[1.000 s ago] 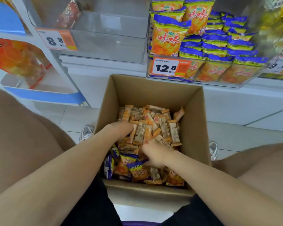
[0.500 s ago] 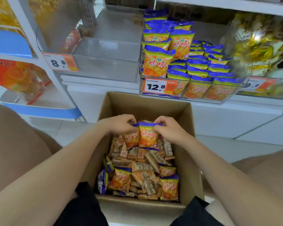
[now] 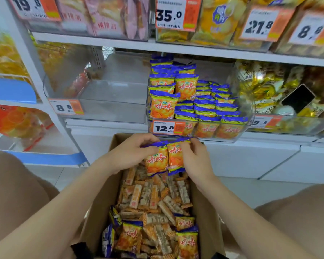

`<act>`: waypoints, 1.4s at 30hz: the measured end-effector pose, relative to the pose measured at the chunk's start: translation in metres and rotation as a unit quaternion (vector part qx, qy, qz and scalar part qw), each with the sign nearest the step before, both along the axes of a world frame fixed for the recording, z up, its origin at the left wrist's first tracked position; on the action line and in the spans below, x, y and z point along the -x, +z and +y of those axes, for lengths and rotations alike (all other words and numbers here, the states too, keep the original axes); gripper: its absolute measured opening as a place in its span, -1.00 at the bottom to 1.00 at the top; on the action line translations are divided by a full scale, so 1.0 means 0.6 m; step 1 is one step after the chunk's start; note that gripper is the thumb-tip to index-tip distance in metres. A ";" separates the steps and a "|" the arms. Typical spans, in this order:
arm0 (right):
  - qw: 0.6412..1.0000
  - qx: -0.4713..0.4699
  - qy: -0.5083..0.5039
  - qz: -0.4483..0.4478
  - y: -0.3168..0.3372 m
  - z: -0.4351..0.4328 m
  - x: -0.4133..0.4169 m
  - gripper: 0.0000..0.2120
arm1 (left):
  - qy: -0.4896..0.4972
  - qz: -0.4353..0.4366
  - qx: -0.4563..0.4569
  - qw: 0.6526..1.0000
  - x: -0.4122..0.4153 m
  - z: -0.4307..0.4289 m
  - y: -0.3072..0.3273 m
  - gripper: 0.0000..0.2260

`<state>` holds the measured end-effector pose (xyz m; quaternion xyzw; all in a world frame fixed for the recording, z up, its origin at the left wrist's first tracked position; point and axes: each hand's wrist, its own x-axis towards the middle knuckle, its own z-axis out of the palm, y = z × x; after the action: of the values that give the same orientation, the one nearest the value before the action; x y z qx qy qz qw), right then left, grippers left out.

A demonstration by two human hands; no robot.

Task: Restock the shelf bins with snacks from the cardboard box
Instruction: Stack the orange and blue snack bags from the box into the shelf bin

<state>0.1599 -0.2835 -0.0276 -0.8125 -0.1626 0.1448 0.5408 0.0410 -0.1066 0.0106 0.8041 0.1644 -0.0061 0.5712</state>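
Bare from left hand [image 3: 128, 156] and right hand [image 3: 196, 162] back along both forearms [image 3: 64, 204], bare at the knees [image 3: 13, 186], clad in black cloth [image 3: 81, 249] showing only as low hems.

bright, even light from overhead, soft and slightly warm – no hard shadows anywhere. the shelf board [image 3: 176, 48] throws a dim band over the backs of the bins beneath it, and the cardboard box [image 3: 101, 212] is shaded along its inner left wall. pale glare smears the front of the clear bin [image 3: 112, 111] and of the gold-wrapper bin [image 3: 297, 126]. the wide lens bows the shelf lines and stretches everything at the lower corners. the top price tags [image 3: 168, 14] are soft with blur – the snack packets [image 3: 164, 157] held mid-frame read sharper.
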 end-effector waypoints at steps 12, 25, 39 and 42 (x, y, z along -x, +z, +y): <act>0.982 -0.109 -0.003 -0.153 0.172 -0.032 -0.095 -0.66 | 0.129 -0.219 -0.209 0.944 -0.033 -0.031 0.098 -0.86; 0.955 -0.009 0.077 -0.285 0.215 0.026 -0.257 -0.70 | 0.145 -0.237 -0.380 0.882 -0.106 -0.030 0.082 -0.86; 0.949 0.111 0.088 -0.280 0.181 0.093 -0.261 -0.70 | 0.160 -0.194 -0.355 0.901 -0.113 -0.012 0.089 -0.81; 0.933 0.132 0.097 -0.320 0.181 0.086 -0.260 -0.82 | 0.154 -0.212 -0.337 0.904 -0.113 -0.007 0.091 -0.83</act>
<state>0.3157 -0.2319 0.0809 -0.8600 -0.3844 -0.0510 0.3317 0.1085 -0.1108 0.0652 0.8957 0.1533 0.3081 0.2816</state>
